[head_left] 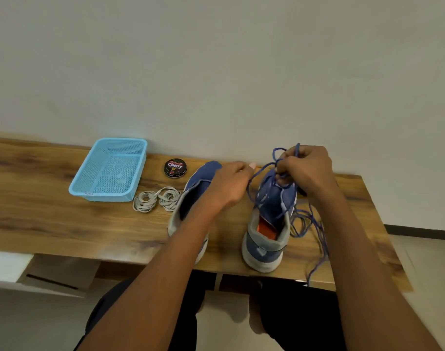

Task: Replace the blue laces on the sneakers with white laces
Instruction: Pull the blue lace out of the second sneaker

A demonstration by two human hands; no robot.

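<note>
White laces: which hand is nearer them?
Left. The left hand is over the left sneaker, just right of the white laces; the right hand is farther right, gripping the blue lace.

Basket left of tin; laces before both, sneakers right.

The scene is being lit evenly and softly from above, with no glare being thrown. Faint shadows are being cast beneath the table. Straight edges are being bent by wide-angle distortion, and fine detail is being softened by slight blur throughout.
</note>
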